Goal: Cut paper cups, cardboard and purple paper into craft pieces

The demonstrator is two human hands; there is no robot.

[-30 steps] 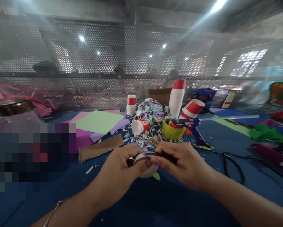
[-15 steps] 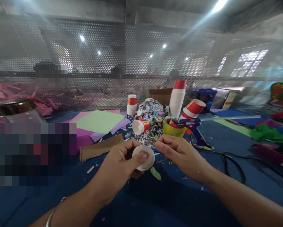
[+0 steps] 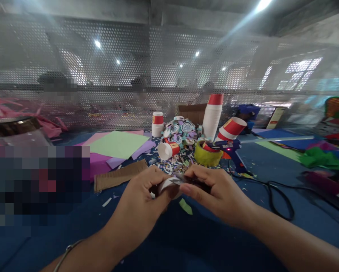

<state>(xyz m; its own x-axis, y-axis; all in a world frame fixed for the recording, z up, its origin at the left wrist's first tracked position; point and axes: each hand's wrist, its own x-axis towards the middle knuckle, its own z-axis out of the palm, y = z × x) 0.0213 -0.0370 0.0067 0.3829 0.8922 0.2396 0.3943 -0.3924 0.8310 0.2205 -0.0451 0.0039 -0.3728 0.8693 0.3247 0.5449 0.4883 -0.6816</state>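
My left hand (image 3: 151,190) pinches a round white paper piece (image 3: 167,184), like a cup bottom, between thumb and fingers; it is tilted, and the fingers cover much of it. My right hand (image 3: 207,187) is closed around small dark-metal scissors (image 3: 177,180), whose blade tips reach the upper edge of the white piece. The scissors' handles are hidden in the palm. Just beneath the hands, a pale green paper scrap (image 3: 185,207) lies on the blue tabletop (image 3: 198,241).
Beyond my hands are paper clippings (image 3: 169,165), a tipped paper cup (image 3: 168,150), a pile of decorated discs (image 3: 183,130) and a tall cup stack (image 3: 213,117). A glue gun (image 3: 230,149) rests by yellow tape (image 3: 206,155), its cable (image 3: 271,189) curling right. Cardboard (image 3: 121,175) lies left.
My right hand has turned and come in closer, and scissor blades now show at the white piece. My left hand has tilted the piece, so its flat face shows less.
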